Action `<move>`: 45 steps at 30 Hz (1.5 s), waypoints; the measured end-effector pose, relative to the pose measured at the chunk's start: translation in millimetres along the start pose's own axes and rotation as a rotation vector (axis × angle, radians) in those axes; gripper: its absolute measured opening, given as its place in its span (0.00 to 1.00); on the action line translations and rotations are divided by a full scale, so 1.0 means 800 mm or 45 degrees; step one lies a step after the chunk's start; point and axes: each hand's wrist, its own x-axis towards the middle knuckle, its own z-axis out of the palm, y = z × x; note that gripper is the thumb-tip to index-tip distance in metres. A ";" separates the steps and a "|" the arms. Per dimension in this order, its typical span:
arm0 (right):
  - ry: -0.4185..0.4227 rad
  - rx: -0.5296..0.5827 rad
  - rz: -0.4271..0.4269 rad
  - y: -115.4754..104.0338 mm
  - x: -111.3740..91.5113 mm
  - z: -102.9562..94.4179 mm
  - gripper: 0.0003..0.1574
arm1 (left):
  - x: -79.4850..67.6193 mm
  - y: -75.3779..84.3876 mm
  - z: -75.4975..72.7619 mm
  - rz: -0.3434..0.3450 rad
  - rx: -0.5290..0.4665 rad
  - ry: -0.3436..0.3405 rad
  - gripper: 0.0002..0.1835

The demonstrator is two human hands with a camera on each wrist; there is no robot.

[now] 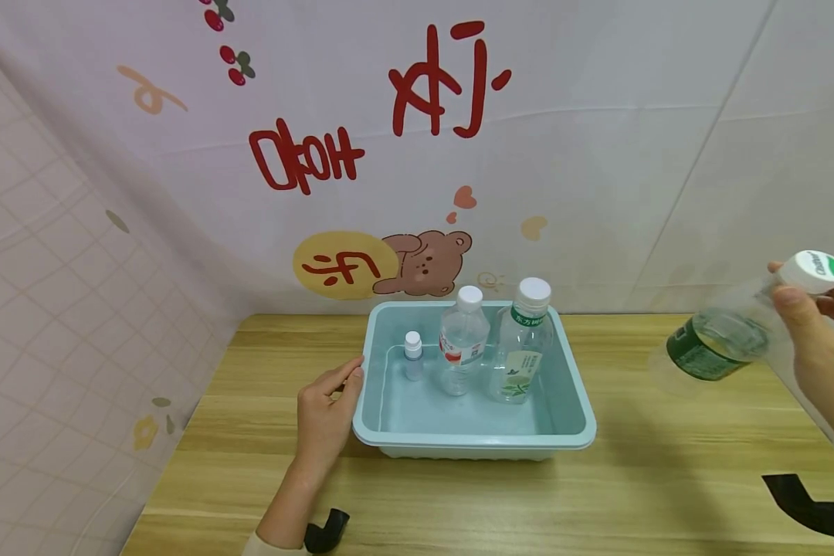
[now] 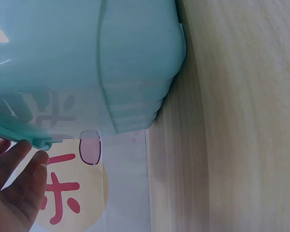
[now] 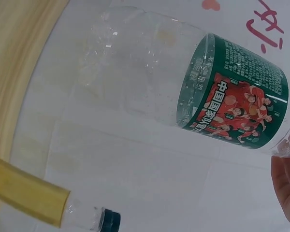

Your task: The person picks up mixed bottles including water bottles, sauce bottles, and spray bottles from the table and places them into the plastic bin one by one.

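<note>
A light-blue plastic basin (image 1: 459,442) stands on the table. At its left rim is my left hand (image 1: 325,417), fingers and thumb at the edge; the left wrist view shows those fingers (image 2: 36,179) against the rim. Inside the basin stand a small white-capped bottle (image 1: 413,363), a clear bottle with a red and white label (image 1: 462,340) and a larger clear bottle with a green neck band (image 1: 521,351). Off to the right, my right hand (image 1: 823,347) grips a big clear bottle (image 1: 716,347) near its white cap, tilted above the table. Its green label shows red pictures.
Low in the right wrist view lies another bottle with a yellow label (image 3: 29,193) and a dark cap. A white printed cloth (image 1: 598,193) with red characters and a bear hangs behind the wooden table (image 1: 250,432) and along its left side.
</note>
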 end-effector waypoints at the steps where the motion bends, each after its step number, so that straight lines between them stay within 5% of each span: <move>1: -0.003 0.034 -0.022 -0.003 0.001 0.002 0.21 | 0.000 0.000 0.000 0.001 0.001 0.000 0.12; 19: -0.054 0.271 -0.251 -0.056 0.016 0.033 0.28 | 0.000 0.001 0.000 -0.012 0.024 -0.002 0.12; 24: -0.097 0.540 -0.226 -0.077 0.018 0.041 0.23 | 0.001 0.001 0.001 -0.001 0.030 -0.001 0.12; 30: -0.160 0.698 -0.215 -0.096 0.013 0.051 0.23 | 0.000 0.000 0.001 0.021 0.022 0.002 0.12; 37: -0.055 1.070 -0.278 -0.132 0.009 0.087 0.23 | -0.001 -0.001 0.001 0.019 0.018 0.007 0.12; 45: -0.077 0.943 -0.360 -0.143 -0.009 0.119 0.27 | -0.001 -0.002 0.002 0.033 0.007 0.009 0.12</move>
